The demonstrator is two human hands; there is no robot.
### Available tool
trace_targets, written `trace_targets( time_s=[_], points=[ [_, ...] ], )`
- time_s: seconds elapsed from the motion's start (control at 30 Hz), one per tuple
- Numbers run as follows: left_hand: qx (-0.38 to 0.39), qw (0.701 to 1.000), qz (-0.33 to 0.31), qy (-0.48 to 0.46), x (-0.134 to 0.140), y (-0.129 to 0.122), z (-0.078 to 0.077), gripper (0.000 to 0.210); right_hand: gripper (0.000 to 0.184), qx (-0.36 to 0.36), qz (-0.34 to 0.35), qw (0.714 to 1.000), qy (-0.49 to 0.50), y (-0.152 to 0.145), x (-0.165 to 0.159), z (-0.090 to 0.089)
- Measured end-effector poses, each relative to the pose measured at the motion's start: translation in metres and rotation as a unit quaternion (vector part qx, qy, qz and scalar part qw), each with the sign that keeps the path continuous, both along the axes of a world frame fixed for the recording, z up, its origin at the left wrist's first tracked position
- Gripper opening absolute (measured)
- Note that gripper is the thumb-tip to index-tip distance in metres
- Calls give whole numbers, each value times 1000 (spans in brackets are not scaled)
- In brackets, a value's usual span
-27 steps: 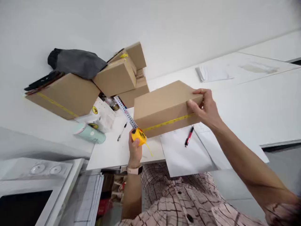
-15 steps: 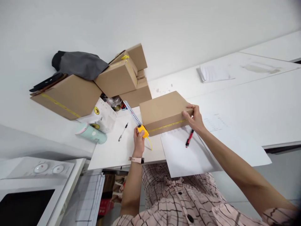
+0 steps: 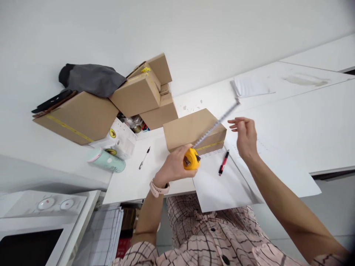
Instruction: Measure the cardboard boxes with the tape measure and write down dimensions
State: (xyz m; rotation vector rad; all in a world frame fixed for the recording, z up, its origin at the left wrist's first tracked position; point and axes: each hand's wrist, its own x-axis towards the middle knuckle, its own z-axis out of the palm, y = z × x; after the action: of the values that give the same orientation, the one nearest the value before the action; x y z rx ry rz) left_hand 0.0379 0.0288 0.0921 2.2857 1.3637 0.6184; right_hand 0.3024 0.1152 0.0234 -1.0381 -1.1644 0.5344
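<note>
My left hand (image 3: 177, 162) is closed around a yellow tape measure (image 3: 191, 159). Its blade (image 3: 216, 123) is drawn out and slants up to the right, in front of a cardboard box (image 3: 191, 129) with yellow tape along its side. The box lies on the white table (image 3: 130, 184). To the right of the box, apart from it and from the blade, my right hand (image 3: 245, 136) is in the air with loosely bent fingers, holding nothing. Below the box, a red and black pen (image 3: 223, 162) rests on white paper sheets (image 3: 219, 192).
Cardboard boxes (image 3: 135, 94) are piled at the back left, with a grey cloth (image 3: 91, 79) on top. A mint green bottle (image 3: 107, 160) lies near a white carton (image 3: 124, 138). Another pen (image 3: 144, 158) is on the table. A white microwave (image 3: 39, 221) stands lower left; stacked papers (image 3: 251, 87) lie far right.
My right hand has let go of the box and moved right. My left hand has brought the tape measure rightward and turned it, so the blade now points up to the right.
</note>
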Motion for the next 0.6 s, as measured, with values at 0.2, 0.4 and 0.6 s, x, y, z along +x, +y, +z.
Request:
trace_targets(
  time_s=[0.2, 0.4, 0.6],
  points=[
    [-45, 995, -66, 61, 8, -12, -2, 76, 42, 22, 65, 995, 72, -11, 12, 36],
    [22, 999, -25, -32, -3, 8, 17, 80, 44, -33, 158, 984, 75, -3, -12, 24],
    [62, 990, 21, -124, 2, 54, 26, 86, 52, -34, 207, 976, -60, 24, -60, 38]
  ],
)
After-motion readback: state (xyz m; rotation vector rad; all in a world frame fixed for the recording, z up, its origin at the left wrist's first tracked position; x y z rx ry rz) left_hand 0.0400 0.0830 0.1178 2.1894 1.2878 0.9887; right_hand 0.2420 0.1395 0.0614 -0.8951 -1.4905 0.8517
